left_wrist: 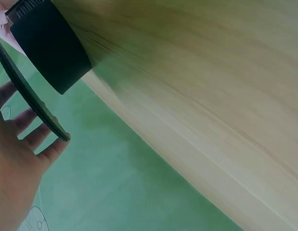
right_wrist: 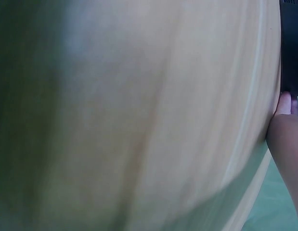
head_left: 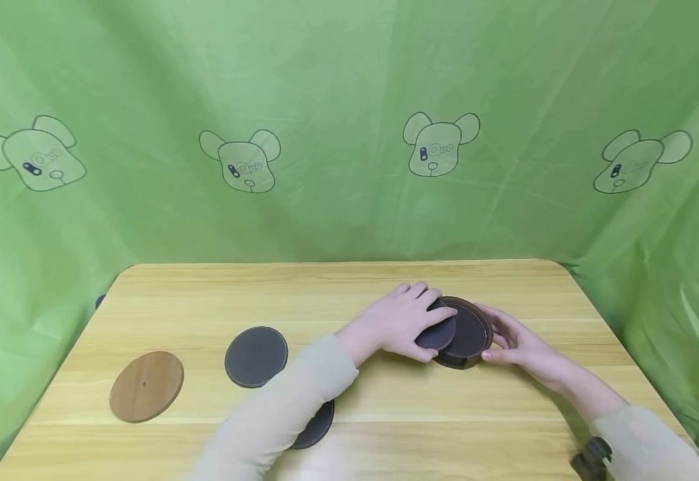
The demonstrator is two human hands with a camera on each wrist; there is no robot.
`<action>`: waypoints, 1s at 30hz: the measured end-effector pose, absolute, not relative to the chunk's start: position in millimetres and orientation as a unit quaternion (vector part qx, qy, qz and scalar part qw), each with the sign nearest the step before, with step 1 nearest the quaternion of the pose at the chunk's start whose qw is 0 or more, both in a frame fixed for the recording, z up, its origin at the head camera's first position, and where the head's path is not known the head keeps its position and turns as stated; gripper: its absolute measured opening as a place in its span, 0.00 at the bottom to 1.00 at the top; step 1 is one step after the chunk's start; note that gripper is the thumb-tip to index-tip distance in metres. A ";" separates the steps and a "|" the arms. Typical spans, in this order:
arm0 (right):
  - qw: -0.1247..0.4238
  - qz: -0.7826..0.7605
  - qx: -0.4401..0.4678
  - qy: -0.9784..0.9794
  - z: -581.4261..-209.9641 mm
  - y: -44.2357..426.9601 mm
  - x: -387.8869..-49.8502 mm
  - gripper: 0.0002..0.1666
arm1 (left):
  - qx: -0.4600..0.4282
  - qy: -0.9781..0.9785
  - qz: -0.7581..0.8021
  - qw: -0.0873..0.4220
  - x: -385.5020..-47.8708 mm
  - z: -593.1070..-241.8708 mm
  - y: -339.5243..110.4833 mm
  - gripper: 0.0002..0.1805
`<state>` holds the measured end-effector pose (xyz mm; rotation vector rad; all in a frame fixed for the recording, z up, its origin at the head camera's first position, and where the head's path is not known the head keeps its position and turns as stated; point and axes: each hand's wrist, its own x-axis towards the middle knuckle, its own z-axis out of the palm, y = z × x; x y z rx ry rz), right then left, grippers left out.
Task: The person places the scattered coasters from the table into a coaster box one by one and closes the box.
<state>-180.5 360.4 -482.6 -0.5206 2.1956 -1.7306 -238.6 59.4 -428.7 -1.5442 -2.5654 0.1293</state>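
Between its thumb and fingers my left hand [head_left: 399, 322] grips a dark round coaster [head_left: 438, 335], tilted over the left part of a round dark coaster holder [head_left: 459, 363]. In the left wrist view this coaster [left_wrist: 31, 98] is seen edge-on, apart from the holder's black side wall [left_wrist: 52, 53]. Dark material lies inside the holder's rim; how many coasters are there I cannot tell. My right hand [head_left: 520, 346] holds the holder's right side, thumb in front and fingers behind. The right wrist view shows only part of that hand [right_wrist: 287, 132] against the holder [right_wrist: 292, 48].
Left of the hands a black coaster [head_left: 256, 356] lies flat on the wooden table [head_left: 422, 427]. Another dark coaster [head_left: 315, 427] is partly covered by my left sleeve. A brown wooden disc [head_left: 147, 387] lies farther left. Green cloth [head_left: 337, 220] surrounds the table.
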 end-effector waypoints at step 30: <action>0.152 -0.595 -0.173 0.770 -484.2 361.9 -180.9 0.53 | -0.488 -0.867 0.085 0.045 -241.9 -437.2 111.9 0.47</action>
